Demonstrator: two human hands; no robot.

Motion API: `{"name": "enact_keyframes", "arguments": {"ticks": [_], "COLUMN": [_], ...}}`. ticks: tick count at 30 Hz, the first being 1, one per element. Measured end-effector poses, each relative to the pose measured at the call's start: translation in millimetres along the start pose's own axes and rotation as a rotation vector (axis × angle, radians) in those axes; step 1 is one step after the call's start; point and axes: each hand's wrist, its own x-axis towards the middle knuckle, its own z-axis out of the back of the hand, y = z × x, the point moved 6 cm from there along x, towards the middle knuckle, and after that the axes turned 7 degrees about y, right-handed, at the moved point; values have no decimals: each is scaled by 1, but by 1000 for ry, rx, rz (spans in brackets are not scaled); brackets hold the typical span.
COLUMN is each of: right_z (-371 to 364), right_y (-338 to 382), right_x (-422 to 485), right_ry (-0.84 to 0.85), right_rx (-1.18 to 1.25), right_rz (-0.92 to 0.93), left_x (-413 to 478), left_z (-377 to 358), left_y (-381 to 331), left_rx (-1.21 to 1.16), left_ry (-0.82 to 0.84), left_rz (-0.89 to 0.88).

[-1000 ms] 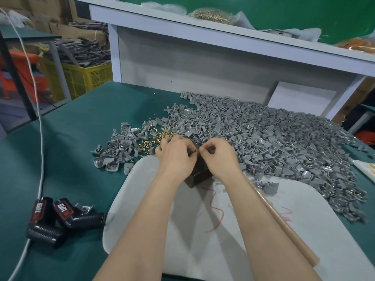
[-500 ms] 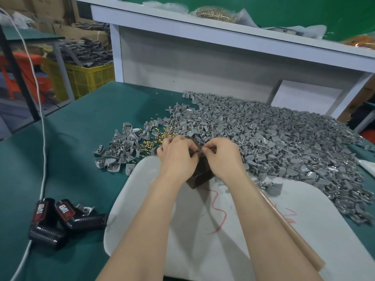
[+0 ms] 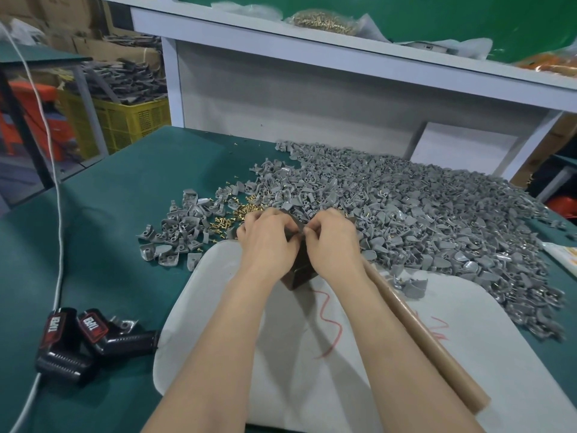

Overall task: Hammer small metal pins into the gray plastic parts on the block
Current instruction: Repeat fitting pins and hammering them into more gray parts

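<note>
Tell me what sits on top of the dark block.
The left hand and right hand cover the top of the block, fingers pinched together. Whatever lies beneath them is hidden.

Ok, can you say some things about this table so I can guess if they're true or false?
1. The left hand and right hand both pinch a small gray part on top of the dark block. True.
2. The big pile of gray parts is inside the yellow crate. False: it lies on the green table, right of the hands.
3. Little brass pins lie left of the hands. True.
4. The right hand swings a hammer high. False: a wooden handle lies low along the right forearm, over the white board.
5. Two black tools with red labels lie left of the board. True.
</note>
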Motion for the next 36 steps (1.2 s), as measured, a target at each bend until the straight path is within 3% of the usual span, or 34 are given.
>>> {"name": "enact_keyframes", "arguments": {"ticks": [10,20,23,25,27,30,32,36], "right_z": [-1,0,6,20,33,27,17,19], "right_y": [-10,-3,-10,-24,-44,-63,-66,-60], "right_x": [8,6,7,6,2,-6,-9,-8], "right_ry": [80,51,106,52,-4,201,305,284], "right_rx": [101,-28,115,250,167,-146,-168,-119], "right_rz": [-114,-43,-46,-94,-180,-342,-386,-306], "left_x": [0,0,0,-1,0,1,1,1], "left_z": [0,0,1,1,0,-1,-1,-1], "left_y": [-1,-1,0,0,0,0,0,2], "left_rx": [-19,6,-2,-22,-35,-30,-30,-21], "left_ry": [-13,0,3,13,20,24,20,5], "left_rz": [-3,6,12,13,13,15,16,32]}}
